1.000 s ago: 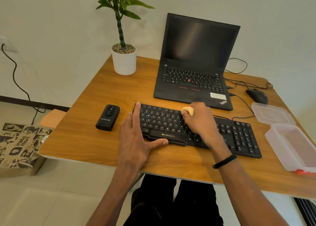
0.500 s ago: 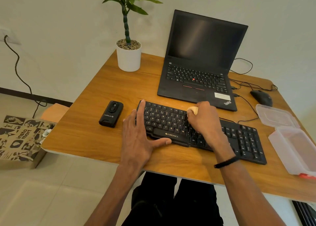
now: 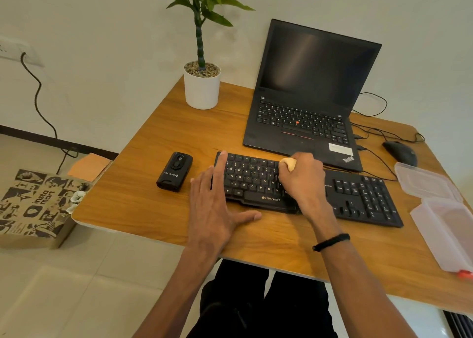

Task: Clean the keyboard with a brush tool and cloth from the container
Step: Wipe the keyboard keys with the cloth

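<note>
The keyboard (image 3: 307,189) lies across the desk (image 3: 158,199) in front of the person, its long axis running from the left hand (image 3: 215,204) out past the right hand (image 3: 303,179) toward the container (image 3: 445,225). The left hand lies flat with fingers straight, the fingers along the keyboard's left end and the thumb spread along its near edge, so it seems to pin the board in place. The right hand sits on the keys around the middle of the board, fingers curled round a small pale brush (image 3: 288,162) of which only the rounded end shows at the far side of the fist; whether bristles touch the keys is hidden under the hand. The coming stroke turns on that long axis: the keys between the two hands lie to the left of the brush, and the larger unbrushed-looking stretch, with the number pad, lies to its right, well away from the left hand. The right hand is the nearer to both. The container stands open beyond the keyboard's right end, its lid (image 3: 422,177) just behind it; no cloth can be made out inside.
</note>
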The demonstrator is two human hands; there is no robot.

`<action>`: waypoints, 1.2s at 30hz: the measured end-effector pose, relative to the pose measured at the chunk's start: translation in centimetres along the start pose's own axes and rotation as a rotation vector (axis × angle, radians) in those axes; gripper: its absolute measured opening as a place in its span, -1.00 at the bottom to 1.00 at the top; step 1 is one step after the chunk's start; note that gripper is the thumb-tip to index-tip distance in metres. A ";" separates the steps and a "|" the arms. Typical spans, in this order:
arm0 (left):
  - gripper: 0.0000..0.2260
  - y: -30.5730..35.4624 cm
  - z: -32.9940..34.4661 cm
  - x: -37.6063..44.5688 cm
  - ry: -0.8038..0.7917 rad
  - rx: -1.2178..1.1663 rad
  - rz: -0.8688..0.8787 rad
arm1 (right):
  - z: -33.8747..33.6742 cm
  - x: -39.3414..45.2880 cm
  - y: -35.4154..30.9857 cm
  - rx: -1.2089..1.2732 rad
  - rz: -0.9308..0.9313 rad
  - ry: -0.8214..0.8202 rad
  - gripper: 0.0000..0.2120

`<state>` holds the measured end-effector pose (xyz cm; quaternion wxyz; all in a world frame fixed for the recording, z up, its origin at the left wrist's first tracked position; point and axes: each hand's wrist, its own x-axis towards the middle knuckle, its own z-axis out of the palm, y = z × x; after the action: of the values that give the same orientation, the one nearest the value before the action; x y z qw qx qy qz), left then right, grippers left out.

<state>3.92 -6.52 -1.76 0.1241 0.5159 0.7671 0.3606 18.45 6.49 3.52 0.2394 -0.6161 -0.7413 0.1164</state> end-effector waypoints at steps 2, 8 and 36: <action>0.36 0.0 0.1 -0.1 0.022 0.000 0.005 | -0.2 0.3 0.6 0.002 0.015 -0.063 -0.74; 0.33 0.0 0.2 -0.2 0.028 -0.005 0.000 | -0.1 2.1 -0.1 -0.022 0.002 -0.047 -0.69; 0.35 0.0 -0.2 -0.3 0.055 0.009 -0.024 | 1.6 2.2 -1.9 0.062 -0.028 -0.123 -0.72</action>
<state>3.95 -6.89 -1.71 0.1050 0.4970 0.7781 0.3695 15.70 8.43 3.51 0.2140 -0.5897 -0.7591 0.1737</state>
